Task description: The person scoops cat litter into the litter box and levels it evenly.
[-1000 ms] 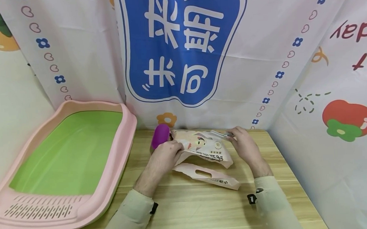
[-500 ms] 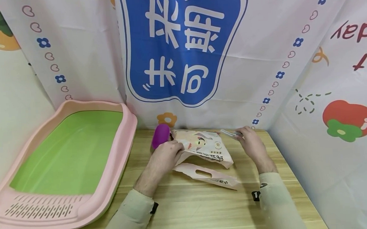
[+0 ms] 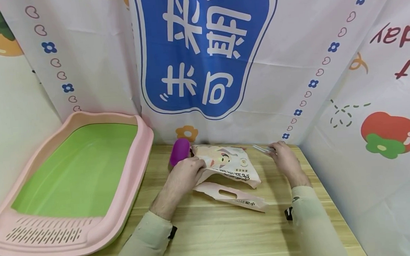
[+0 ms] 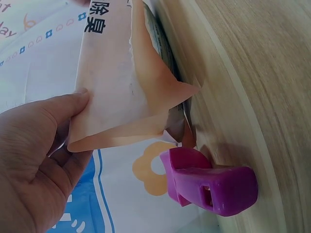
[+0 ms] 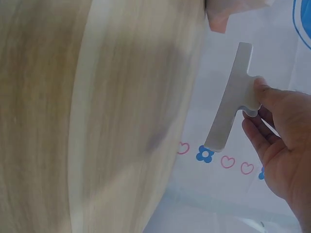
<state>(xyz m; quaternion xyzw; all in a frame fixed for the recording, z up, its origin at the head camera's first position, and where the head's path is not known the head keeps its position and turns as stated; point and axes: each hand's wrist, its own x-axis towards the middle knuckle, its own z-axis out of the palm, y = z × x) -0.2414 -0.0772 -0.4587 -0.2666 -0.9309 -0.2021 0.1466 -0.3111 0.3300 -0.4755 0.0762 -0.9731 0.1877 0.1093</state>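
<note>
My left hand (image 3: 186, 172) pinches the left corner of a printed litter bag (image 3: 223, 159), whose top edge is cut open. In the left wrist view the thumb lies on the outer face of the bag (image 4: 104, 92). My right hand (image 3: 285, 160) pinches a grey bag clip (image 3: 262, 149) by its tabs, right of the bag and apart from it. The right wrist view shows the clip (image 5: 228, 99) with its long bar, nothing between its halves that I can see. A purple scoop (image 3: 179, 151) lies just left of the bag.
A cut-off bag strip (image 3: 242, 202) with a handle hole lies in front of the bag. At left stands a pink litter tray (image 3: 145, 142) with a green inside. Behind the wooden table (image 3: 223, 238) hangs a printed cloth (image 3: 290, 32).
My right hand has moved to the right with the bag clip, away from the bag's right edge. The left hand keeps its grip on the bag and has hardly moved.
</note>
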